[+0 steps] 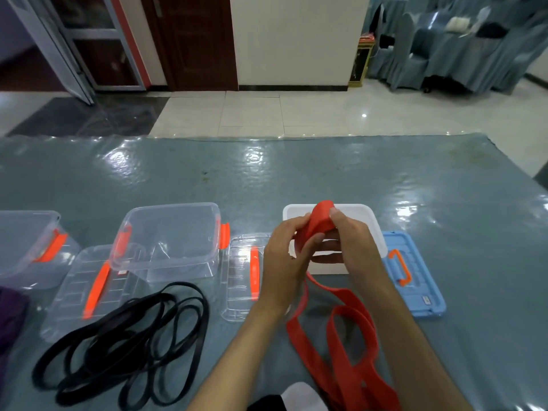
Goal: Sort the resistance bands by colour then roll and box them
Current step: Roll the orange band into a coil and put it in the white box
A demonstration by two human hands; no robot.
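Red band (350,345) (part-rolled) — 2 hands.

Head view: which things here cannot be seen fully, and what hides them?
- White box: its inside, behind the left hand and right hand, which grip the red band.
- Purple item: cut by the left edge; its kind is unclear.
- Red band's loose end: runs off the bottom edge.
- Leftmost clear box: cut by the left edge.
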